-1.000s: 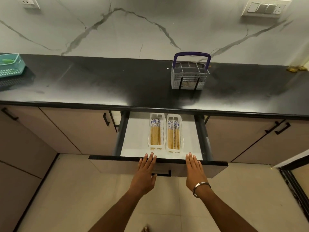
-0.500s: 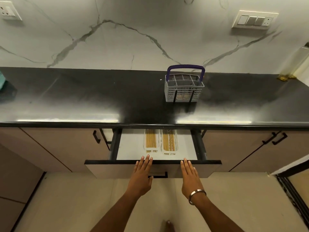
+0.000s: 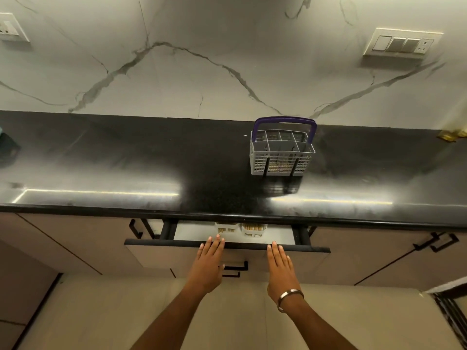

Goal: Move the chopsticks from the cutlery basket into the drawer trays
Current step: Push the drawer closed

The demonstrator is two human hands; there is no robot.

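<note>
The drawer (image 3: 156,256) under the black counter stands only a little way out. Just the near ends of two white trays (image 3: 226,228) with yellow chopsticks (image 3: 253,227) show in the gap; the rest lies under the counter. My left hand (image 3: 208,265) and my right hand (image 3: 279,267) press flat on the drawer front, fingers straight, fingertips at its top edge. The grey cutlery basket (image 3: 280,157) with a purple handle stands upright on the counter, behind and above the drawer. Its compartments look empty from above.
The black counter (image 3: 126,160) runs the whole width, with a marble wall behind it. Closed cabinet doors with black handles (image 3: 439,245) flank the drawer. A switch plate (image 3: 401,44) is on the wall at upper right. Beige floor lies below.
Both hands have pushed the drawer inward; the trays with chopsticks slid almost wholly under the counter. The view tilted upward, showing more wall.
</note>
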